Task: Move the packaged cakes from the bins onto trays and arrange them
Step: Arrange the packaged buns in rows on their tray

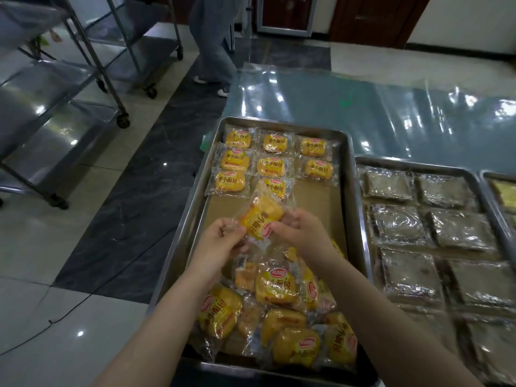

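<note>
head | packaged cake [261,219]: yellow bun in a clear wrapper, red logo, dark lettering; held tilted above the middle of the paper-lined tray [279,124] | wrapper edges are pinched by left hand [223,241] and right hand [301,233] | eight arranged cakes [272,166] are laid in far rows | heaped cakes [276,311] are piled at the near end

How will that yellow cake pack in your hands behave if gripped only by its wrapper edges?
Probably light: the held pack is carried by fingertip pinches of the left hand and right hand. Its clear wrapper looks glossy and crinkled, so the edges likely flex and may slip. The cake inside looks soft; squeezing could dent it.
</note>
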{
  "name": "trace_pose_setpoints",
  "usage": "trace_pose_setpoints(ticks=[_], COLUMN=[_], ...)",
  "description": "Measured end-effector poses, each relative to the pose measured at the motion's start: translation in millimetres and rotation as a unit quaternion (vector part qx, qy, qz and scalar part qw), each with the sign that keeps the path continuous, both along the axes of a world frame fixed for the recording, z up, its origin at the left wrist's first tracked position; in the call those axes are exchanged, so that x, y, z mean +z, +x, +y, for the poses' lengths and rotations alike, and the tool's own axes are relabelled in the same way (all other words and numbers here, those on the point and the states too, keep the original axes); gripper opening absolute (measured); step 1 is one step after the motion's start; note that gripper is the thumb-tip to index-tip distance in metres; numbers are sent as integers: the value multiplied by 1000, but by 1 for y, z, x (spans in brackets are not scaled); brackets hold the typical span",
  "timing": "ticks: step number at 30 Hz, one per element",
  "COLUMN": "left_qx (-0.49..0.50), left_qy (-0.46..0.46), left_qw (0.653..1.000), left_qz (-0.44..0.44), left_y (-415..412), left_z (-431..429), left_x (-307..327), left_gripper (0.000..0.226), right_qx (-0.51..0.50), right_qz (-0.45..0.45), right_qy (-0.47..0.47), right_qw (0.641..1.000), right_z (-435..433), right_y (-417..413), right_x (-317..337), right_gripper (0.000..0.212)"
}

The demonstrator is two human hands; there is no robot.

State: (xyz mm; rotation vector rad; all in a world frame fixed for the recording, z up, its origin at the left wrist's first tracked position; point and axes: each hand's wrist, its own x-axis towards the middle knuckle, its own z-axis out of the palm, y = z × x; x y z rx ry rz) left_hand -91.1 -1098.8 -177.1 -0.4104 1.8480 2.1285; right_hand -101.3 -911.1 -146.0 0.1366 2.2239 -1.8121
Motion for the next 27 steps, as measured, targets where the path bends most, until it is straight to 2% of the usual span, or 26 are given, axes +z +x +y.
trace_pose_setpoints(ticks=[2,4,8,11,13,15,16,18,19,21,22,25,27], left_qx=[-25,-30,-12,-2,11,-1,-32,-121,-159,-194,-201,-212,-216], left_qy=[-36,-42,-66,-131,-226,-306,-347,-436,-489,-575,-598,-622,-633], left_qw=[999,999,998,991,974,952,937,891,856,792,772,749,739], left_qz=[-1,-4,-8,-8,-2,23,35,43,51,72,80,83,82], left_y=[3,3,-1,-7,-9,-10,-9,-6,-3,2,4,4,5], left_z=[-5,-10,-14,-17,-23,-29,-30,-29,-27,-23,-22,-23,-23], left_x=[0,-2,-4,-7,-14,-25,-32,-47,-55,-68,-72,-79,-81], left_gripper=[15,14,11,12,16,17,28,55,63,69,70,71,71], right_qx=[-101,-166,-302,-353,-308,-212,-164,-110,-105,-99,-80,-7,-5], right_qz=[-42,-55,-49,10,67,101,106,113,118,111,92,25,51], right_qy=[-126,-161,-145,-50,115,255,307,428,474,488,488,502,476], right_qw=[986,971,941,934,942,938,931,890,866,860,864,865,878], right_z=[6,16,41,61,70,71,69,65,62,54,51,53,57], right_y=[-2,-5,-26,-47,-61,-74,-80,-81,-77,-66,-61,-56,-58], right_x=[-6,-11,-14,-8,-4,-3,-6,-19,-28,-43,-51,-72,-74], right_gripper=[8,8,16,23,18,18,19,25,36,57,61,62,53])
